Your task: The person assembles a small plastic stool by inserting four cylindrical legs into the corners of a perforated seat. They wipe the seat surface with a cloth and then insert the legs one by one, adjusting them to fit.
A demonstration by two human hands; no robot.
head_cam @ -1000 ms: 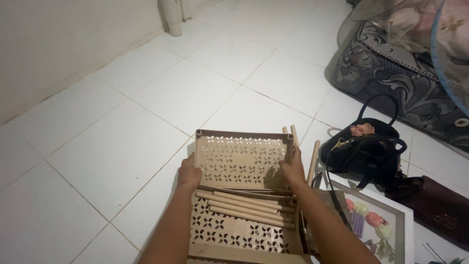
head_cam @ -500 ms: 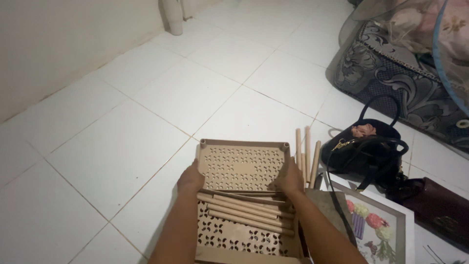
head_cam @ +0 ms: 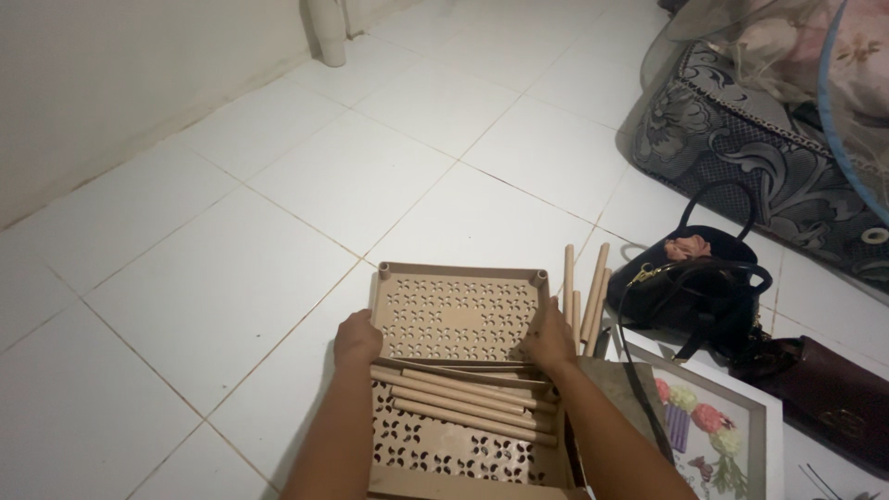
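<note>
Tray (head_cam: 458,315) is sitting on the floor (head_cam: 278,185), just left of the black bag (head_cam: 699,282). Left hand (head_cam: 357,338) and right hand (head_cam: 548,335) are closing on its two sides, gripping it. Keeping it level looks wise, with tubes (head_cam: 463,403) lying loose just below it on a second tray (head_cam: 444,444).

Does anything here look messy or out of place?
A few beige plastic tubes lie loose on the white tiled floor, beside the perforated beige shelf panel both hands hold; others lie piled across the lower panel.
</note>
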